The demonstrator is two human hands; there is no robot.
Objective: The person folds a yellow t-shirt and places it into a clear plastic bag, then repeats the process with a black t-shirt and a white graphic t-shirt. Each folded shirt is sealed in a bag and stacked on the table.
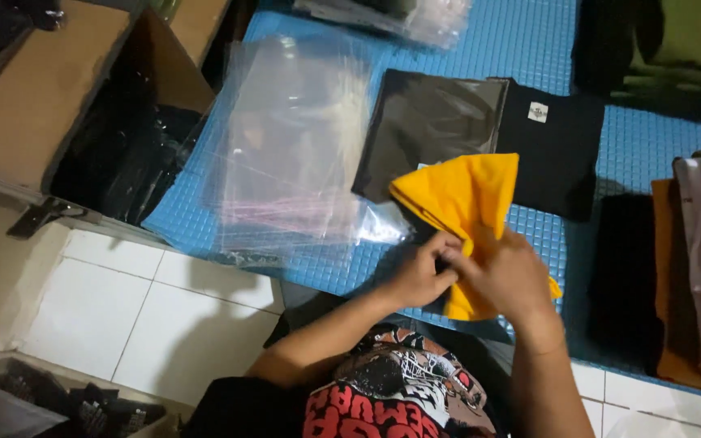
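Observation:
A folded yellow garment point(462, 195) lies on the blue mat point(529, 40), over the near corner of a black shirt in a clear bag point(427, 126). My left hand point(419, 272) and my right hand point(505, 276) meet at the garment's near end, both gripping its fabric. An unbagged black shirt point(557, 142) with a small white neck label lies just behind the yellow one. A stack of empty clear plastic bags point(294, 138) sits on the mat to the left of my hands.
An open cardboard box point(50, 89) with dark bagged items stands at left. Folded black, orange and white garments point(691, 268) are piled at right. More bagged items point(415, 16) lie at the far edge. White floor tiles point(123, 308) are near me.

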